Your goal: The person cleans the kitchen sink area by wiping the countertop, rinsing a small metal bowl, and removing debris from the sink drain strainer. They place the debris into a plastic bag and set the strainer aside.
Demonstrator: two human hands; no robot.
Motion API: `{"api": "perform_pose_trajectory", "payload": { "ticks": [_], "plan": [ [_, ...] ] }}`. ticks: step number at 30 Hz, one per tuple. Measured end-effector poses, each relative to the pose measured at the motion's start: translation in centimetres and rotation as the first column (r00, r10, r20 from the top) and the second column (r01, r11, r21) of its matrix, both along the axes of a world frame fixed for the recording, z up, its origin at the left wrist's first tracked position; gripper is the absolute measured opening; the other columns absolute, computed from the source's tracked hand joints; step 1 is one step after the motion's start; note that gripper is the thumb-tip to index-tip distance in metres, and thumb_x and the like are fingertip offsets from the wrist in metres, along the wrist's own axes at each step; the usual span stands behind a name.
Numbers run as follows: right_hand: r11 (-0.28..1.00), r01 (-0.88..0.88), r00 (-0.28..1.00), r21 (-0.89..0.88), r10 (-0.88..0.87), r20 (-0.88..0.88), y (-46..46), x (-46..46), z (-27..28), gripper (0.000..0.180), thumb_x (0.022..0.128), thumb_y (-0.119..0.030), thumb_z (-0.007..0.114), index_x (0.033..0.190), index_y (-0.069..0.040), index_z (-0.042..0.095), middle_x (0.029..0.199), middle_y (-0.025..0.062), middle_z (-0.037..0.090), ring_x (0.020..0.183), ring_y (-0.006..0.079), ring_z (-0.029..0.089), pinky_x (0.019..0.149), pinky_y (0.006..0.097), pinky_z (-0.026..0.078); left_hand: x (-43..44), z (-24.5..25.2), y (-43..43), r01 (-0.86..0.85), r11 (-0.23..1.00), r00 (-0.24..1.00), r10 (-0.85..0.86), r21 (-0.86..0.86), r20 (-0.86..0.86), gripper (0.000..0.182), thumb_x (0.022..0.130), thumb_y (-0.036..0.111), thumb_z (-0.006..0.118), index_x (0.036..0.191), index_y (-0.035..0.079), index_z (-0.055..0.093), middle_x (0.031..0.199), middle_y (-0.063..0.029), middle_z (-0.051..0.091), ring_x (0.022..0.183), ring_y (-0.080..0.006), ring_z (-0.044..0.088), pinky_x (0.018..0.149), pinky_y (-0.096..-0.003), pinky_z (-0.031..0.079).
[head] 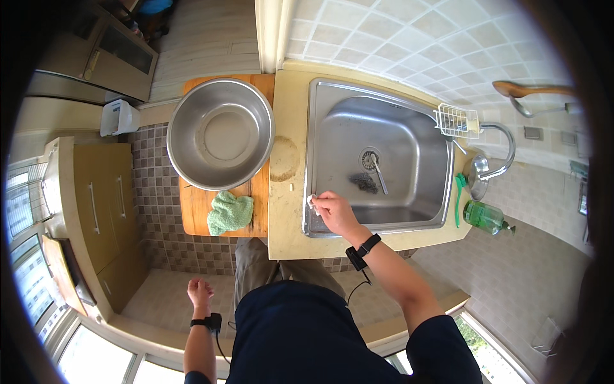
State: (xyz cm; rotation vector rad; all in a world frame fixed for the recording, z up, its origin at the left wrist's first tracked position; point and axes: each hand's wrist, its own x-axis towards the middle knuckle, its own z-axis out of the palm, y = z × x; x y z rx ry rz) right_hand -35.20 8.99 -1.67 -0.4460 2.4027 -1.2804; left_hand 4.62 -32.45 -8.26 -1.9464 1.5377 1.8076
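Over the near left corner of the stainless steel sink [403, 144], my right hand [333, 211] pinches a small crumpled white piece of tissue or cloth [312, 203] at the sink's rim. My left hand [200, 291] hangs low beside my body, fingers curled, with nothing visible in it. Inside the sink, a steel wool scrubber [363, 182] lies beside a white-handled utensil [380, 177], whose upper end rests on the drain strainer [369, 159]. A large metal basin [184, 144] stands on a wooden board [261, 201], with a green cloth [230, 212] near it.
Right of the sink are a green brush [458, 201], a green soap bottle [483, 217], a metal bowl [476, 185] and the curved faucet [508, 153]. A white wire rack [451, 121] hangs by the faucet. A small pale scrap [291, 187] lies on the yellow countertop [288, 230].
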Motion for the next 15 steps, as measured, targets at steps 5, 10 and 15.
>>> {"api": "perform_pose_trajectory", "payload": {
  "ticks": [5,10,15],
  "plan": [
    [0.998,-0.017,0.989,0.062,0.026,-0.144,-2.8,-8.5,-0.1,0.026,0.097,-0.001,0.063,0.117,-0.008,0.078,0.088,0.0158,0.065,0.081,0.0336,0.065,0.072,0.0391,0.052,3.6,1.9,2.1,-0.024,0.999,0.998,0.025,-0.028,0.051,0.006,0.102,0.013,0.061,0.1,0.008,0.057,0.075,-0.0078,0.062,0.05,-0.015,0.057,0.042,-0.0295,0.047],
    [0.931,-0.148,0.826,0.333,0.302,-0.476,-6.9,-14.7,-1.2,0.029,0.091,0.0,0.061,0.112,-0.008,0.079,0.091,0.0134,0.066,0.092,0.0336,0.066,0.077,0.0436,0.054,7.2,3.3,4.2,-0.044,0.993,0.996,0.053,-0.114,0.075,0.006,0.102,0.013,0.06,0.101,0.008,0.057,0.076,-0.0083,0.063,0.05,-0.0155,0.059,0.042,-0.0303,0.048],
    [0.817,-0.22,0.778,0.533,0.477,-0.409,-5.7,-6.8,0.0,0.031,0.09,-0.004,0.061,0.117,-0.009,0.075,0.1,0.009,0.069,0.102,0.0284,0.066,0.086,0.0403,0.056,9.2,2.9,5.0,-0.12,0.989,0.991,0.125,-0.091,0.046,0.005,0.103,0.011,0.058,0.102,0.008,0.055,0.077,-0.0084,0.064,0.05,-0.0146,0.056,0.042,-0.0294,0.047]
  ]
}}
